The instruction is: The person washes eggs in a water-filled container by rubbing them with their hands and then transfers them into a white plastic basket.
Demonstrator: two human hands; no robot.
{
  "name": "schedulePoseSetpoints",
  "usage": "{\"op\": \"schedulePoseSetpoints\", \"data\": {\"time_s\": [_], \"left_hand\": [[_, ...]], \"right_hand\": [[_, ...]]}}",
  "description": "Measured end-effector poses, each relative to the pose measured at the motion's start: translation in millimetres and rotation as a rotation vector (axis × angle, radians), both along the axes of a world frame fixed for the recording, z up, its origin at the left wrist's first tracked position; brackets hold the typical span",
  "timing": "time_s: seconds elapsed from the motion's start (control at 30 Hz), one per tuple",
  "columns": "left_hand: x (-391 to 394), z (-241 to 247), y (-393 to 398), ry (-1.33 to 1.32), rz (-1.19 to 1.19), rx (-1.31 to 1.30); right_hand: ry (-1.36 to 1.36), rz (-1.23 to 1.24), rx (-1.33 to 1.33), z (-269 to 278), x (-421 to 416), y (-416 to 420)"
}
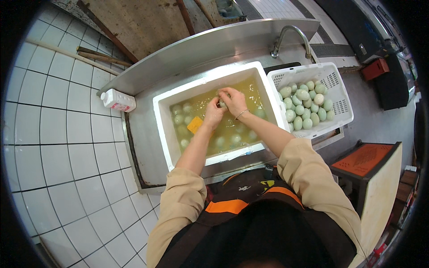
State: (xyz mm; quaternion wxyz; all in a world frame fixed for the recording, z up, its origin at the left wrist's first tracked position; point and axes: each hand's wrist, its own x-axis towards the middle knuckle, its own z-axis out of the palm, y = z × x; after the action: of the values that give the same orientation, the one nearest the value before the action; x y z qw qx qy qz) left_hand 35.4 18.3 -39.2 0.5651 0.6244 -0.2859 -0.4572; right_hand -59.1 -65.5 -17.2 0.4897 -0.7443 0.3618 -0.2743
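Observation:
Both hands meet just above the yellowish water in a white foam box (161,124). My left hand (214,114) and my right hand (233,100) close around one pale green egg (222,103), partly hidden by the fingers. More eggs (236,138) lie under the water, blurred by it. A yellow sponge (195,124) floats beside my left forearm. Right of the box, a white plastic basket (342,100) holds many pale green eggs (302,94).
The foam box stands in a stainless steel sink (144,100) with a curved faucet (291,28) at its back right. A white plastic bottle (119,100) is at the left rim. An orange-topped stand (363,159) is at the right.

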Motion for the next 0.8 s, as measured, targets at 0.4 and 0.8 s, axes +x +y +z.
{"op": "schedulePoseSetpoints", "data": {"time_s": [0.4,0.8], "left_hand": [[-5,9,0,0.102,0.021,-0.055],[2,6,2,0.252,-0.019,-0.039]], "right_hand": [[-0.315,0.016,0.229,-10,-8,13],[-0.206,-0.086,0.197,-8,-8,7]]}}
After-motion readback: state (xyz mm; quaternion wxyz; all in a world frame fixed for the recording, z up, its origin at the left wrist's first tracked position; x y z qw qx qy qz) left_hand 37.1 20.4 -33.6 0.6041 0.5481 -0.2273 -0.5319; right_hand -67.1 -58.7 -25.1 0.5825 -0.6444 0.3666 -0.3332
